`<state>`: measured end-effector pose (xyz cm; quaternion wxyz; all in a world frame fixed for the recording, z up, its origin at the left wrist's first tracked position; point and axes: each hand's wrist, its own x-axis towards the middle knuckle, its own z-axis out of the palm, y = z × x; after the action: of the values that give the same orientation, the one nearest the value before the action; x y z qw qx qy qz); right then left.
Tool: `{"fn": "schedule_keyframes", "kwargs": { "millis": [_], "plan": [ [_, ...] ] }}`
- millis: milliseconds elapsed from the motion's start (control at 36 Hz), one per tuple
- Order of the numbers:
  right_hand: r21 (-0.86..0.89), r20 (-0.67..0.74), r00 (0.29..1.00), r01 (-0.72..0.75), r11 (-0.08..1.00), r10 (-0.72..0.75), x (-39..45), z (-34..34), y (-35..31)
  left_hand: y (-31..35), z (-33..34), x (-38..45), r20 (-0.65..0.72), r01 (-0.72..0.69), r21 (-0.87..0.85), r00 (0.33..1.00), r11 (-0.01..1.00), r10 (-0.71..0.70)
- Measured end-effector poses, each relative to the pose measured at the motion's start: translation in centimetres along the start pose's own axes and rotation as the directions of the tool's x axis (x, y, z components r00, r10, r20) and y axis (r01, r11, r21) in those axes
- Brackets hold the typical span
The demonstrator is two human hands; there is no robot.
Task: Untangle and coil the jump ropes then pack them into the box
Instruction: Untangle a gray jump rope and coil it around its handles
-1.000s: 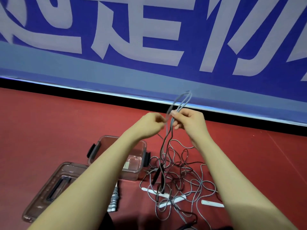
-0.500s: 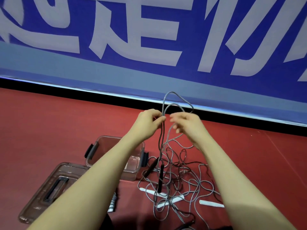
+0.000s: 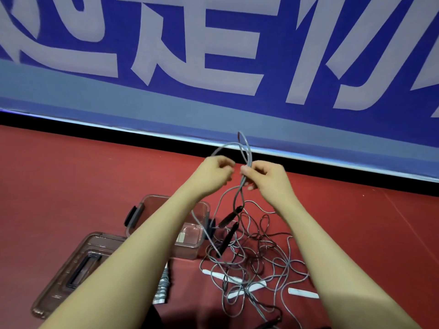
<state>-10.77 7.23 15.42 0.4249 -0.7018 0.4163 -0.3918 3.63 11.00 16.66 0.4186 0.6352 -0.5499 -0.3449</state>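
A gray rope (image 3: 240,198) is pinched by the left hand (image 3: 213,173) and right hand (image 3: 267,178). Loops stick up above both grips; the rest hangs down to the pile (image 3: 256,257).

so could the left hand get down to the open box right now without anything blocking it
Probably not right away. The left hand is pinching the gray rope up high, together with the right hand. Nothing sits between it and the open box below, so once it lets go of the rope, the way down looks free.
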Motion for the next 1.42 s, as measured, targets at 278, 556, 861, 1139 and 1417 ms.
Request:
{"fn": "schedule_keyframes", "kwargs": {
  "millis": [278, 556, 861, 1139, 1417],
  "plan": [
    [0.361, -0.242, 0.966, -0.001, 0.932, 0.095, 0.6, -0.6, -1.2, -1.1, 0.9, -1.0, 0.284, -0.082, 0.063, 0.957, 0.995, 0.061],
    [0.465, -0.155, 0.964, -0.123, 0.877, 0.217, 0.7, -0.9, -1.0, -1.1, 1.3, -0.3, -0.009, -0.144, 0.042, 0.989, 0.989, 0.145],
    [-0.185, 0.207, 0.973, -0.064, 0.981, 0.102, -0.8, 0.6, 0.3, -0.8, 0.2, 0.2, -0.135, -0.118, 0.003, 0.984, 0.993, 0.117],
    [-0.178, 0.097, 0.995, -0.008, 0.984, 0.026, -1.2, 1.8, -0.4, -0.3, -0.3, 0.1, -0.135, -0.149, -0.045, 0.981, 0.988, 0.142],
    [0.048, -0.055, 0.997, -0.048, 0.998, 0.051, -0.2, 0.6, -0.2, -0.7, 0.1, -0.5, 0.163, 0.026, -0.015, 0.986, 1.000, -0.023]
  ]
}}
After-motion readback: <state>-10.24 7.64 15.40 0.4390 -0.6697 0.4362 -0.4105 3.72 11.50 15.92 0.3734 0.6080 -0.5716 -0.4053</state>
